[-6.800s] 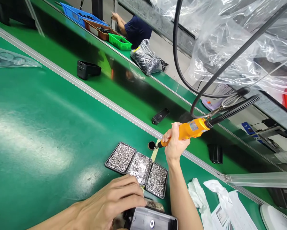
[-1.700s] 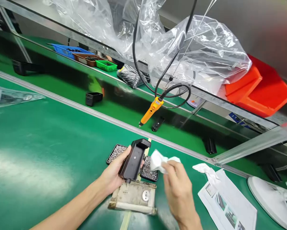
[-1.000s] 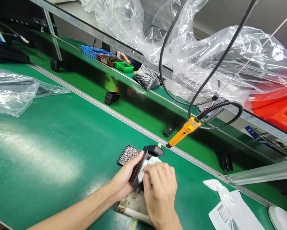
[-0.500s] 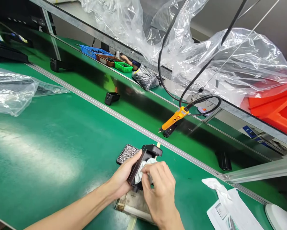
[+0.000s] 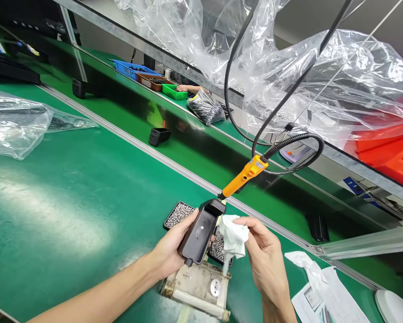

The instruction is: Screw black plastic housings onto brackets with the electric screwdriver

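Note:
My left hand (image 5: 171, 249) is closed around a black plastic housing (image 5: 198, 235), tilted so that its hollow inside faces me. A small light round spot shows in the hollow. To its right, my right hand (image 5: 266, 251) pinches a crumpled white cloth (image 5: 234, 235) between thumb and fingers, apart from the housing. Below the housing sits a worn metal fixture block (image 5: 194, 287) with a round silver disc (image 5: 215, 287). Two black trays of small metal parts, one on the left (image 5: 178, 214) and one on the right (image 5: 216, 246), lie partly hidden behind hands and housing.
A yellow electric screwdriver (image 5: 243, 178) hangs from a black cable just beyond the housing. White papers and cloth (image 5: 332, 287) lie at the right. A clear plastic bag (image 5: 16, 123) rests at the left. Behind the partition, a co-worker's hand (image 5: 188, 89) is at a green bin (image 5: 174, 92).
My right hand has drawn the white cloth out of the housing and moved right, uncovering the hollow, the right tray and the fixture's disc. My left hand keeps holding the housing.

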`<state>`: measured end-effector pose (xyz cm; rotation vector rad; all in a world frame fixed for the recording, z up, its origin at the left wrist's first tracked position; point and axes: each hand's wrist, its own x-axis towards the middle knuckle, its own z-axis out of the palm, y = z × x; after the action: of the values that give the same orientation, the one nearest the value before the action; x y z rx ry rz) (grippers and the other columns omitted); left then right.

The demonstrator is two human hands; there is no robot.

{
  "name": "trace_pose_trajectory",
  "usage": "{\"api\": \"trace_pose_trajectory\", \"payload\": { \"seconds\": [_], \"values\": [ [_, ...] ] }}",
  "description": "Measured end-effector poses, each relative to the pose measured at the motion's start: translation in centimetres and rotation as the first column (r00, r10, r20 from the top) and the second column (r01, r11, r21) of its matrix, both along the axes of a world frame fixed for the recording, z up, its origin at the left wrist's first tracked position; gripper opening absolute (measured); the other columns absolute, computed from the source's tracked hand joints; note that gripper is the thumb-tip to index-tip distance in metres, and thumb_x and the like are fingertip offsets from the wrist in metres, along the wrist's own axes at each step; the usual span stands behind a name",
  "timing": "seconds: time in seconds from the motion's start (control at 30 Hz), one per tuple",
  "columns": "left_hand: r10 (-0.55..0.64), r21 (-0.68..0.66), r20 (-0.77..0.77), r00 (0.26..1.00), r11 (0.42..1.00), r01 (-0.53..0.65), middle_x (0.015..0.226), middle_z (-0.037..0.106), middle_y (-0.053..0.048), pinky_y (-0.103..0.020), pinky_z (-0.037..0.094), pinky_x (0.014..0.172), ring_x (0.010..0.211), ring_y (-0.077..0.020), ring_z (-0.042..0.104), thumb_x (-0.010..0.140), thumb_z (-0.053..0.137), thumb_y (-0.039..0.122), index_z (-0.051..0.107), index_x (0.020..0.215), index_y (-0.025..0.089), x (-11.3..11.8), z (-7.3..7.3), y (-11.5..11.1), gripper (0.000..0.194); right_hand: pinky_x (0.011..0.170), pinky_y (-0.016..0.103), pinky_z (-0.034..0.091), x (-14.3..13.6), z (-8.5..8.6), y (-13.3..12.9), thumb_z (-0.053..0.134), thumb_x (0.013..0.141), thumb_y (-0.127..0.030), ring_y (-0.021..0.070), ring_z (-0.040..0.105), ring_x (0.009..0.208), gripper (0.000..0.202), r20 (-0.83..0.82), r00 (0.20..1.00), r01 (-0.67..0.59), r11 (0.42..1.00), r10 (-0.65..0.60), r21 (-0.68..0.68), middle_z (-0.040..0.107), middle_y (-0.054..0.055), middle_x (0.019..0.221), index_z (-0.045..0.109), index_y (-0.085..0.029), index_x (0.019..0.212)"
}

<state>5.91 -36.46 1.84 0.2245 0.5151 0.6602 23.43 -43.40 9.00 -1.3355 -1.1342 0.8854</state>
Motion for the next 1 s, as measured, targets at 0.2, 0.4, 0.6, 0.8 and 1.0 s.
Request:
{"api": "trace_pose_trajectory", "payload": {
  "seconds": [0.2,0.4,0.6,0.8,1.0],
  "values": [
    [0.071,-0.053,-0.025,0.997,0.996,-0.073,0.087,0.078,-0.01,-0.025,0.057,0.062,0.067,-0.0187,0.072,0.104,0.059,0.036,0.072,0.116,0.01,0.5,0.3,-0.1,0.031,0.084,0.034,0.053,-3.1,-1.3,0.1,0.065,0.097,-0.028,0.0202,0.067,0.098,0.017,0.268,0.962,-0.076,0.995,0.057,0.063,0.072,0.006,0.11,0.071,-0.023,0.112],
    [0.071,-0.074,0.031,0.997,0.995,-0.068,0.092,0.078,-0.013,-0.025,0.056,0.063,0.075,-0.0206,0.074,0.106,0.054,0.033,0.071,0.118,0.007,0.5,0.5,-0.2,0.034,0.079,0.039,0.038,-4.7,-3.0,0.1,0.059,0.095,-0.007,0.0238,0.058,0.094,0.03,0.84,0.485,-0.154,0.922,-0.242,0.354,0.073,0.003,0.091,0.071,-0.024,0.117],
    [0.051,-0.072,-0.022,0.998,0.996,-0.053,0.087,0.076,-0.012,-0.023,0.052,0.055,0.065,-0.0175,0.069,0.104,0.057,0.034,0.073,0.114,0.007,0.5,0.6,-0.4,0.033,0.078,0.039,0.036,-5.4,-2.8,-0.2,0.057,0.096,-0.009,0.023,0.054,0.089,0.023,0.878,0.377,-0.142,0.918,-0.296,0.37,0.07,0.005,0.093,0.069,-0.02,0.113],
    [0.047,-0.05,0.04,0.998,0.998,-0.045,0.086,0.075,-0.012,-0.024,0.054,0.061,0.064,-0.0166,0.068,0.105,0.057,0.034,0.074,0.111,0.007,0.4,0.6,-0.6,0.033,0.084,0.042,0.037,-5.6,-2.7,-0.6,0.058,0.097,-0.011,0.0247,0.054,0.094,0.02,0.888,0.343,-0.144,0.917,-0.307,0.372,0.07,0.003,0.093,0.068,-0.021,0.11],
    [0.059,-0.042,0.034,0.998,0.997,-0.058,0.085,0.074,-0.012,-0.024,0.054,0.062,0.065,-0.0163,0.067,0.105,0.055,0.032,0.076,0.103,0.007,0.4,0.6,-0.6,0.032,0.084,0.041,0.038,-5.8,-2.9,-0.6,0.057,0.096,-0.009,0.0222,0.054,0.088,0.018,0.889,0.385,-0.188,0.922,-0.249,0.34,0.068,0.003,0.088,0.068,-0.02,0.106]
  ]
}}
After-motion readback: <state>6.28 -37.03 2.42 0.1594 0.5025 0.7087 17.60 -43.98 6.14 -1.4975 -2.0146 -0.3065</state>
